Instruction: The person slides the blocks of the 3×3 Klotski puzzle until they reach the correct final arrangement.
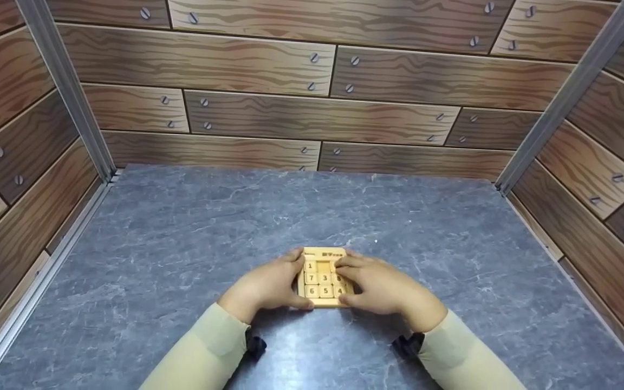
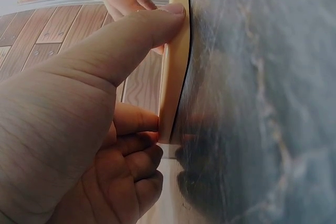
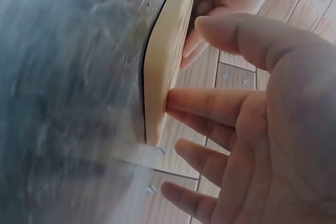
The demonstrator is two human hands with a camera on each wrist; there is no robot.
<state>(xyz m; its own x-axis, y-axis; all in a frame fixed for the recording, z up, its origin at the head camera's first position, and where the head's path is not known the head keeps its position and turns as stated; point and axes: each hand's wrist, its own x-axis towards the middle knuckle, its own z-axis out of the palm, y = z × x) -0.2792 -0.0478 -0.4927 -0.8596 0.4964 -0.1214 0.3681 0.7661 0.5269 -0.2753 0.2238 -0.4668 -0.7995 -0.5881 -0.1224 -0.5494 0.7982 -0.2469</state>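
Note:
A pale yellow sliding number puzzle (image 1: 325, 285) lies on the tabletop between both hands. Its upper row shows a 1 tile (image 1: 310, 266) at left and a vacant slot (image 1: 324, 266) in the middle. Below are rows 7, 3, 8 and 6, 5, 4. My left hand (image 1: 274, 283) grips the left side, its thumb on the puzzle's near edge (image 2: 177, 66) and fingers toward the far corner. With fingers extended, my right hand (image 1: 379, 284) reaches over the right column and hides its top tile. In the right wrist view, a straight fingertip (image 3: 173, 99) touches the puzzle's face and the thumb is raised.
The grey marbled tabletop (image 1: 209, 216) spreads around the puzzle. Wood-patterned panels (image 1: 268, 114) enclose the back and sides, with metal posts (image 1: 73, 81) at the back corners. Dark straps (image 1: 255, 346) sit at both wrists.

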